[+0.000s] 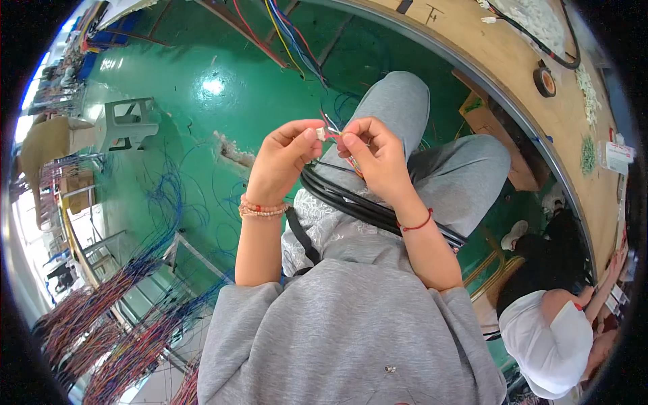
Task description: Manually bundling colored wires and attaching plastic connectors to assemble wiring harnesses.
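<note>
Between the thumb and fingers of my left hand (287, 155) is a small white connector (321, 133). Close beside it, my right hand (376, 156) pinches thin coloured wires (333, 135), red ones among them, that run up to the connector. Whether a wire end sits inside the connector is too small to tell. A bundle of thick black cables (358, 208) lies across my lap below both hands, passing under my right wrist. Some orange and light wires show just under the right hand's fingers.
A wooden table (472, 40) curves along the right, bearing a tape roll (544, 82) and small white parts (533, 20). Loose wires (287, 34) hang at the top. A grey plastic stool (128, 123) and wire bundles (128, 331) stand left. Another person (550, 337) sits at lower right.
</note>
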{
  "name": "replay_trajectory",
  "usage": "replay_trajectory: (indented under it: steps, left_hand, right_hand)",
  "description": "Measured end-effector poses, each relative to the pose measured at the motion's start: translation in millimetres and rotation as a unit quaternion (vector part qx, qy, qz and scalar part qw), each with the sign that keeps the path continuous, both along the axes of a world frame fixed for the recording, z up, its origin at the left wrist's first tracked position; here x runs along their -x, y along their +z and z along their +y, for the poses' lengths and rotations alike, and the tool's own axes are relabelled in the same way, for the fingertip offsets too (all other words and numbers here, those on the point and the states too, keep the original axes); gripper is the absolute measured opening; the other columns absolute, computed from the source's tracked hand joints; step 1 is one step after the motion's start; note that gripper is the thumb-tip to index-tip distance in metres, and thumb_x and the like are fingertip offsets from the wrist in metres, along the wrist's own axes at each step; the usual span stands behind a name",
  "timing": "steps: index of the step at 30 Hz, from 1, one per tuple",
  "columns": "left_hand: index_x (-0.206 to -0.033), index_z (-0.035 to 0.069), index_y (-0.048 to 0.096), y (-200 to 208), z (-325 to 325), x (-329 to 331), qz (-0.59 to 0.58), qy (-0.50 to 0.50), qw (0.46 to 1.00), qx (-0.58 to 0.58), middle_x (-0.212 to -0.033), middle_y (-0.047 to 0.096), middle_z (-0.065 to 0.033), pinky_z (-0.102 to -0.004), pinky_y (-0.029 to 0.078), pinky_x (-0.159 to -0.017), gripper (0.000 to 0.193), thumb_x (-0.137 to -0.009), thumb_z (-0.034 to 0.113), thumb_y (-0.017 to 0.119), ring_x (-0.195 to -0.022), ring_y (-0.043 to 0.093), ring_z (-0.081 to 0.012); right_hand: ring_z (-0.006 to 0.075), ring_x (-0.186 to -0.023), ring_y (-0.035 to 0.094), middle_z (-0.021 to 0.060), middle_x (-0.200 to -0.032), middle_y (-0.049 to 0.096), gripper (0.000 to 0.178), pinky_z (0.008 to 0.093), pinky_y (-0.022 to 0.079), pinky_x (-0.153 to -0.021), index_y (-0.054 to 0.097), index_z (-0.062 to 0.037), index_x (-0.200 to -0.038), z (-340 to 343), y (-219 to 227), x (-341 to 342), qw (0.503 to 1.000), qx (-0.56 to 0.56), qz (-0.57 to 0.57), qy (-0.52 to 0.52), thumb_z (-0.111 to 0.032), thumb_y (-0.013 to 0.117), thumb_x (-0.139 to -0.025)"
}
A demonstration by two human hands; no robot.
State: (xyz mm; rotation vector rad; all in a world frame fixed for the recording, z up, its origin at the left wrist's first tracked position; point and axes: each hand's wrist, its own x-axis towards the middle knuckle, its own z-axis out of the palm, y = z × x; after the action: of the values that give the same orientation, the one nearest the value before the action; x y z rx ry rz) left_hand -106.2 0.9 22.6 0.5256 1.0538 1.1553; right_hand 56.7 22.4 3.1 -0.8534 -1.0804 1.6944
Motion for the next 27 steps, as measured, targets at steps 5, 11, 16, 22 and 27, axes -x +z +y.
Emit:
replay_trajectory:
  steps: [5,11,16,22,27]
  left_hand:
    - [-0.101,-0.001,0.058,-0.7,1.6,1.4,-0.001,-0.001,1.000,-0.029,-0.079,0.059,-0.0018,-0.0190,0.046,-0.064,0.020,-0.086,0.010,0.053,-0.069,0.054,-0.0070]
    - [-0.101,-0.002,0.059,3.7,4.3,-4.0,0.070,-0.010,0.996,-0.054,-0.078,0.059,-0.0008,-0.0181,0.043,-0.061,0.021,-0.086,0.011,0.052,-0.066,0.052,-0.0059]
    - [-0.096,-0.001,0.062,12.1,5.0,-5.4,0.203,-0.045,0.973,-0.103,-0.076,0.057,0.0000,-0.0186,0.041,-0.059,0.017,-0.083,0.007,0.055,-0.065,0.050,-0.0059]
    - [-0.091,0.000,0.064,24.0,0.5,-5.8,0.370,-0.077,0.913,-0.152,-0.076,0.055,-0.0007,-0.0183,0.041,-0.058,0.013,-0.079,0.001,0.058,-0.064,0.050,-0.0060]
    - [-0.088,0.001,0.064,19.2,-0.4,-8.2,0.297,-0.084,0.941,-0.138,-0.076,0.058,-0.0018,-0.0187,0.042,-0.058,0.011,-0.077,0.002,0.061,-0.065,0.053,-0.0060]
  right_hand:
    - [0.0105,-0.069,0.055,0.0045,-0.077,0.055,0.015,0.0264,0.050,-0.064,0.051,-0.0009,-0.089,2.2,1.6,-1.8,0.996,0.064,-0.020,0.064,-0.015,0.046,-0.089]
    - [0.0109,-0.067,0.055,0.0049,-0.074,0.055,0.020,0.0267,0.051,-0.060,0.052,-0.0010,-0.088,2.3,-0.5,-1.3,0.981,0.155,0.039,0.111,-0.020,0.045,-0.090]
    - [0.0097,-0.061,0.054,0.0042,-0.071,0.055,0.020,0.0244,0.049,-0.057,0.052,-0.0009,-0.086,0.3,0.8,-1.0,0.985,0.146,-0.020,0.086,-0.020,0.045,-0.090]
    - [0.0078,-0.059,0.053,0.0026,-0.069,0.054,0.014,0.0212,0.046,-0.054,0.051,-0.0003,-0.084,-5.4,5.8,-0.8,0.988,-0.002,-0.152,0.039,-0.014,0.048,-0.088]
    - [0.0071,-0.059,0.054,0.0021,-0.069,0.055,0.011,0.0199,0.045,-0.053,0.051,-0.0004,-0.084,-4.1,8.4,-1.1,0.989,-0.027,-0.133,0.054,-0.011,0.051,-0.086]
